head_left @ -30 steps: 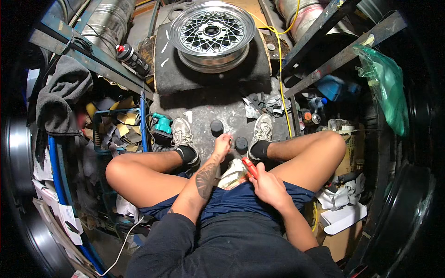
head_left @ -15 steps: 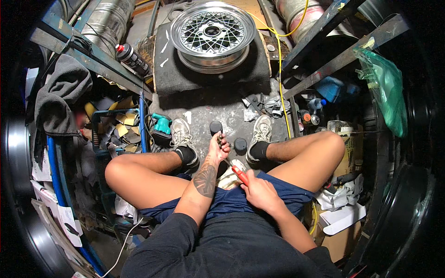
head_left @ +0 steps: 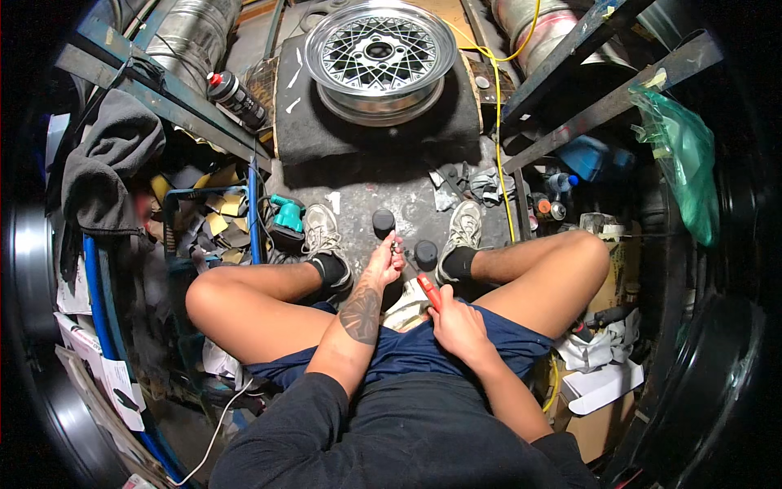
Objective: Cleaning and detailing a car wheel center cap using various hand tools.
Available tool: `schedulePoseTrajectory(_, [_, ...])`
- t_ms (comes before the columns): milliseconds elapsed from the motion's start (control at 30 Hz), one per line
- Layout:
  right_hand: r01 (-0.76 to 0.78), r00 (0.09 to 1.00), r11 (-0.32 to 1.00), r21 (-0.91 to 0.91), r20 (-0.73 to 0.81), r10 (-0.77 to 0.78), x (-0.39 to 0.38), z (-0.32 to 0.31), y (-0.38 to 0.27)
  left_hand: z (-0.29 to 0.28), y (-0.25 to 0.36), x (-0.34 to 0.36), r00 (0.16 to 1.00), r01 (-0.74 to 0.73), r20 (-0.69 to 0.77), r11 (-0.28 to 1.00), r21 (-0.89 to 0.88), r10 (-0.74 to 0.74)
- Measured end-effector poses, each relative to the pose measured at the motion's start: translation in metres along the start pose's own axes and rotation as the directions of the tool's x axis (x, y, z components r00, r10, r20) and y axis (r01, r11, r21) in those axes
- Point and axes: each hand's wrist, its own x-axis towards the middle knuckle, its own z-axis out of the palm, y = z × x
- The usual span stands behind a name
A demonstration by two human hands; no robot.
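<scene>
My left hand (head_left: 386,262) is closed, palm turned up, with a small metallic piece (head_left: 396,245) between its fingers; the piece is too small to name. To its right, my right hand (head_left: 459,328) is wrapped round the red handle of a screwdriver (head_left: 428,291). Its thin shaft points forward past the fingers of my left hand; I cannot tell whether the tip touches anything. On the floor beyond my hands are two black round cap-like pieces, one (head_left: 384,222) by my left fingertips and another (head_left: 425,255) further right. A whitish cloth (head_left: 406,306) lies between my thighs.
Ahead, a silver mesh-spoked wheel rim (head_left: 380,61) rests on a dark padded stand (head_left: 309,147). At left are a teal power tool (head_left: 287,214), a crate (head_left: 173,236) of scraps and a bottle (head_left: 236,99). A yellow cable (head_left: 498,138) runs down the right, near a green plastic bag (head_left: 680,163).
The screwdriver has moved slightly forward and its handle stands steeper in the picture. My left hand stays nearly in place around the small piece. The whole view has shifted a little.
</scene>
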Motion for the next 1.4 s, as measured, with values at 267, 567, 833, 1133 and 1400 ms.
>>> schedulePoseTrajectory(267, [0.018,1.000,1.000,0.016,0.024,-0.019,-0.004,0.002,-0.002,0.014,-0.011,0.003,0.985,-0.139,-0.121,0.979,-0.148,0.121])
schedulePoseTrajectory(567, [0.106,0.981,0.990,0.093,0.154,-0.119,-0.042,-0.013,-0.013,0.019,0.003,0.001,0.976,-0.123,-0.186,0.992,-0.029,0.116])
schedulePoseTrajectory(833, [0.088,0.975,0.991,0.102,0.195,-0.107,-0.056,-0.030,-0.005,0.019,0.018,0.001,0.954,-0.249,-0.257,0.886,-0.392,0.154])
schedulePoseTrajectory(1133, [0.087,0.989,0.996,0.026,0.116,-0.089,-0.044,-0.028,-0.007,0.030,-0.010,-0.009,0.620,-0.228,0.448,-0.399,0.888,0.644])
schedulePoseTrajectory(1400, [0.056,0.996,0.998,-0.006,0.063,-0.055,-0.016,-0.026,-0.003,0.034,-0.020,-0.016,0.819,-0.002,0.557,-0.970,0.242,0.137])
